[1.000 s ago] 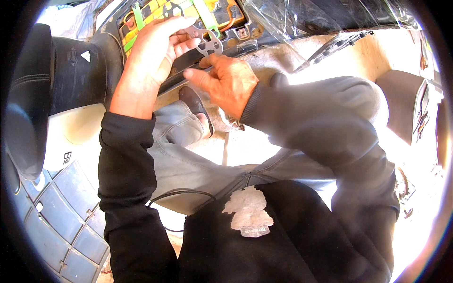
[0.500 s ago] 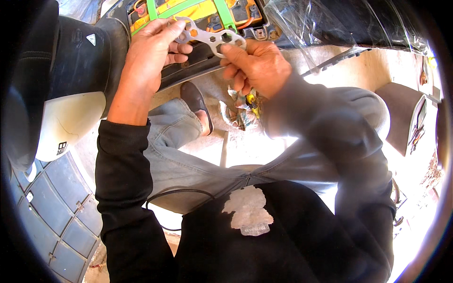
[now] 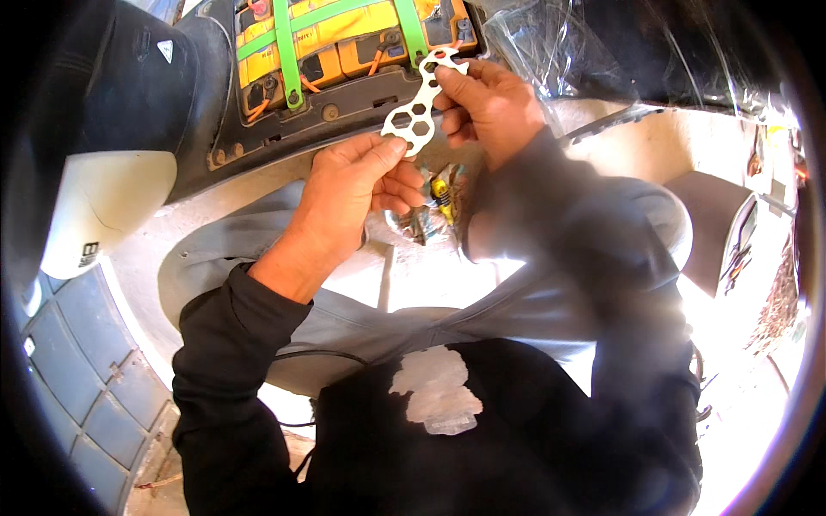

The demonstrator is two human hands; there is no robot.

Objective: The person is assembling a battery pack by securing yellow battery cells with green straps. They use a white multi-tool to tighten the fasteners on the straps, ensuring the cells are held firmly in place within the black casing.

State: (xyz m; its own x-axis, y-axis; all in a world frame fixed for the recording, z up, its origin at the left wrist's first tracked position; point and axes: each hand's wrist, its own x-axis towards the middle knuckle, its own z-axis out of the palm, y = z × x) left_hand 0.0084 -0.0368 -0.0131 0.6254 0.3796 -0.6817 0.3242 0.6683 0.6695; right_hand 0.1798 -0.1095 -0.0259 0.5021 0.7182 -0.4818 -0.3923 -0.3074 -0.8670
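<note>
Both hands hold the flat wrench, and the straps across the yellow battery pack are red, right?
Only the colour is wrong: the head view shows green straps across the yellow battery pack. The left hand and right hand do hold the flat wrench.

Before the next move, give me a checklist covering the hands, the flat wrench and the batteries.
1. Left hand grips the flat wrench: ok, pinched at its wider, lower end.
2. Right hand grips it too: ok, near the upper end.
3. One hand free: not ok, both hold the wrench.
4. Green straps lie across the yellow batteries: ok; their tightness cannot be judged.
5. Wrench clear of the straps: cannot tell, its upper end overlaps one in this view.
6. Yellow-and-black tool out of the hands: ok, it lies below them in the picture.
</note>
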